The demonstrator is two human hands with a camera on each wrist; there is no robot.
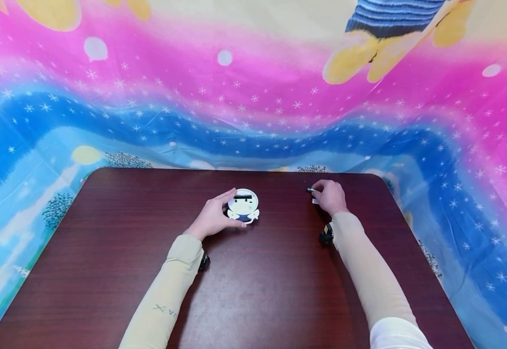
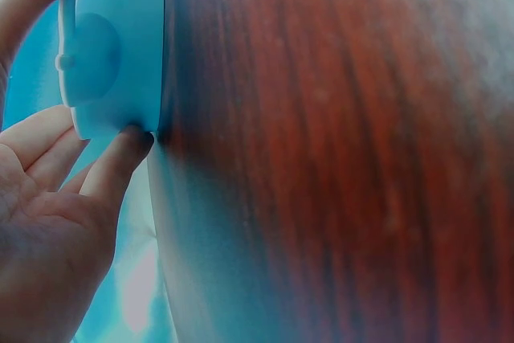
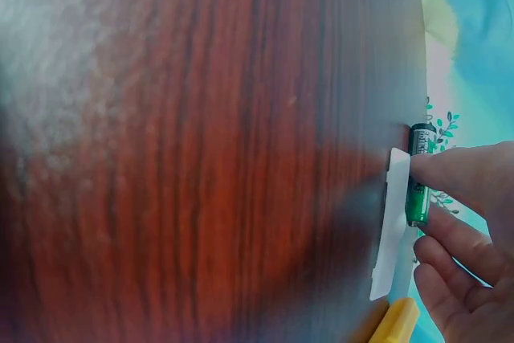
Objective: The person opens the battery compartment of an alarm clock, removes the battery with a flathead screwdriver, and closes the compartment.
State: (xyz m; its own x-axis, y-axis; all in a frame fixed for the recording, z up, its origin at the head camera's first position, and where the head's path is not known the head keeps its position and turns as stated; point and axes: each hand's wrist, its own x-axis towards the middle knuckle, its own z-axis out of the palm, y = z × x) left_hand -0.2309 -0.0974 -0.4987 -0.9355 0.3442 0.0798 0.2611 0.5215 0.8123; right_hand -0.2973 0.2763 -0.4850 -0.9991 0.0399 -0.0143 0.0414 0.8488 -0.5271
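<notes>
My left hand (image 1: 213, 216) grips the left side of a round white cartoon-figure device (image 1: 243, 207) on the table, thumb at its near edge and fingers at its far edge. The device has a dark bar across its upper part. In the left wrist view the side of the device (image 2: 120, 54) looks bluish, and fingertips touch it. Far to the right, my right hand (image 1: 331, 196) pinches a green and black battery (image 3: 418, 174) between thumb and fingers. A thin white strip like a battery cover (image 3: 391, 226) lies on the table beside the battery.
The dark red-brown wooden table (image 1: 253, 281) has its far edge just beyond both hands. A patterned blue and pink cloth (image 1: 253, 111) hangs behind and around it. A yellow piece (image 3: 395, 323) shows at the bottom of the right wrist view; its kind is unclear.
</notes>
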